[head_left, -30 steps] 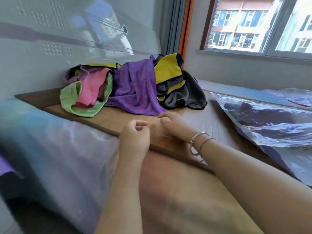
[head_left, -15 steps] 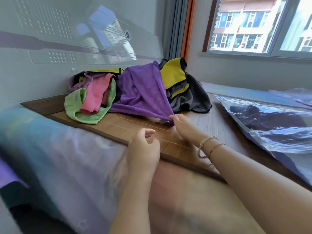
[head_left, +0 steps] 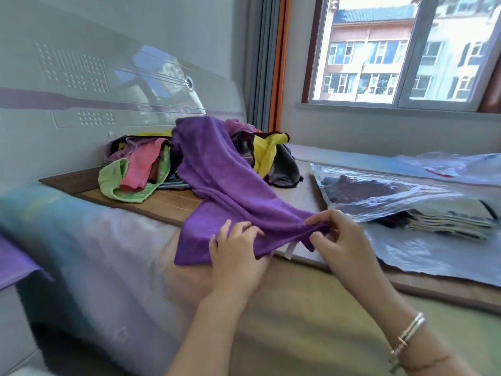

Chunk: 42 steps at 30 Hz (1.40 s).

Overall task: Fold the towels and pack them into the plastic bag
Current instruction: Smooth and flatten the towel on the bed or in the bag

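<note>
A purple towel stretches from the pile at the back down toward me, over the front edge of the wooden board. My right hand pinches its near corner between thumb and fingers. My left hand grips the towel's lower edge a little to the left. Behind lies a heap of towels: green, pink, yellow and dark grey. A clear plastic bag lies flat at the right, with a dark towel inside and folded towels at its mouth.
A glossy grey headboard rises behind the pile. A window is at the back right. More crumpled plastic lies beyond the bag. A purple cloth hangs at the far left edge.
My right hand took the purple towel's corner and pulled it toward me off the pile. My left hand moved up and took hold of its lower edge.
</note>
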{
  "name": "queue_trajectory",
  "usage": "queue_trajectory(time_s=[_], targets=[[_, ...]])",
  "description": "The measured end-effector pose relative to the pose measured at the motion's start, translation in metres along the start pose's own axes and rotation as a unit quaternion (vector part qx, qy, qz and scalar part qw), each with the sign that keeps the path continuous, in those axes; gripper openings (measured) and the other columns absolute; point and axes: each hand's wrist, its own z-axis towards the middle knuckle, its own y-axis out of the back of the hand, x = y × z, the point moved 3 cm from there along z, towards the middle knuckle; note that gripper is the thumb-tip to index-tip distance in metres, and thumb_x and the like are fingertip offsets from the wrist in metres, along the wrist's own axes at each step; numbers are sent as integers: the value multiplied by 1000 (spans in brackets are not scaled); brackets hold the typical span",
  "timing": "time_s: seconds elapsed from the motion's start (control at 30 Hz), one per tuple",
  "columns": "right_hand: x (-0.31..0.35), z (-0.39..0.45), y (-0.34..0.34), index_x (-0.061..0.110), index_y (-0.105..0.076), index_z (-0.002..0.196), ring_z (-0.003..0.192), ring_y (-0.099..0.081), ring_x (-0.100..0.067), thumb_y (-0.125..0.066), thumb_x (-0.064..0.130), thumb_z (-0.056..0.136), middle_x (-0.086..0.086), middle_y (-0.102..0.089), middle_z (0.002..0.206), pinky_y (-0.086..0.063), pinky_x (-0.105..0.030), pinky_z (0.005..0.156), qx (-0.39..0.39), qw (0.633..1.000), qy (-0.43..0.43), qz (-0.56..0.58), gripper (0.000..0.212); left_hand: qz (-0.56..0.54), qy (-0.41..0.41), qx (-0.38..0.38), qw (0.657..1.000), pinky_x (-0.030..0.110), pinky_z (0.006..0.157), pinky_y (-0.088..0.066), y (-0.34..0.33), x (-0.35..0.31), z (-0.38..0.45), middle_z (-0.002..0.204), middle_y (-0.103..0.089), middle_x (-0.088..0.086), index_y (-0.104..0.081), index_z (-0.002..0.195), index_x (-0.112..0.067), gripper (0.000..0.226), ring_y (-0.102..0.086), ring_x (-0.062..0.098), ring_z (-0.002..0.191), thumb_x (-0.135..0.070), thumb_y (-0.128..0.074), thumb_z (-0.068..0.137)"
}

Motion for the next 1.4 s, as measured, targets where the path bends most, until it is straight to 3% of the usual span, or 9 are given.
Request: queue_trajectory(time_s=[0.1, 0.2, 0.3, 0.43, 0.57, 0.73, 0.9, 1.17, 1.4], targets=[[-2, -5, 5, 20, -56, 93, 58, -50, 6, -63, 0, 77, 13, -47, 69, -36, -10, 56, 37, 999, 1, -34, 26, -3, -28, -32, 999, 40, 115, -18, 1, -8, -12, 114, -62, -13, -60, 105, -32, 17, -41, 12, 130, -24, -57, 90], [-4, -9, 15, 21, -53, 89, 69, -54, 3, -65, 1, 80, 9, -57, 82, -40, -10, 63, -8, 999, 14, -49, 25, -120, -32, -63, 990, 44, 94, -44, 9, -13, -20, 83, -69, -6, -59, 86, -25, 12, -63, 22, 90, -13, -57, 88], [-7, -15, 22, 20, -51, 96, 78, -60, -1, -64, -3, 81, 8, -61, 86, -47, -13, 68, -28, 1000, -3, -7, 30, -158, -15, -63, 985, 40, 70, -50, 15, -20, -27, 73, -67, -5, -55, 81, -24, 11, -62, 24, 75, -17, -54, 90], [-17, -24, 23, 21, -53, 103, 79, -58, 3, -61, -3, 82, 6, -60, 86, -46, -10, 68, -10, 1000, -23, -19, 33, -181, 12, 49, 982, 37, 65, -45, 14, -30, -37, 57, -55, -9, -51, 75, -20, 14, -49, 16, 60, -30, -52, 83], [-29, -26, 24, 22, -64, 81, 78, -63, -4, -63, 8, 87, 3, -63, 88, -51, -25, 78, 3, 998, -23, -55, 15, -141, 11, 129, 982, 34, 80, -53, 15, -31, -47, 78, -65, -11, -61, 86, -30, 15, -62, 8, 75, -43, -60, 79], [-23, -26, 20, 21, -69, 81, 70, -67, -18, -65, 11, 88, 1, -69, 75, -53, -30, 63, 62, 996, -45, 47, 12, -225, -34, 103, 968, 11, 81, -44, 25, -35, -48, 114, -54, -26, -50, 121, -44, 51, -56, -6, 95, -48, -74, 76], [-11, -24, 12, 23, -65, 81, 60, -58, -12, -71, 13, 82, 0, -65, 71, -50, -30, 52, 56, 994, -28, 89, 12, -334, -33, 47, 941, 15, 68, -46, 29, -38, -38, 76, -69, -10, -68, 84, -18, 3, -62, 2, 69, -18, -70, 86], [1, -22, -3, 22, -61, 84, 66, -57, -6, -75, 12, 78, 3, -65, 76, -48, -19, 63, 47, 992, -8, 114, 18, -414, -7, 67, 908, 23, 71, -55, 31, -36, -36, 88, -73, 1, -66, 96, -16, 16, -67, 16, 74, -3, -66, 86], [-1, -32, -19, 27, -51, 103, 99, -53, 8, -67, 20, 66, 12, -59, 108, -41, -6, 78, 177, 984, -11, 12, 40, -473, 72, 53, 876, 29, 70, -44, 35, -25, -36, 70, -62, -8, -61, 79, -21, 21, -54, 12, 74, -10, -50, 93]])
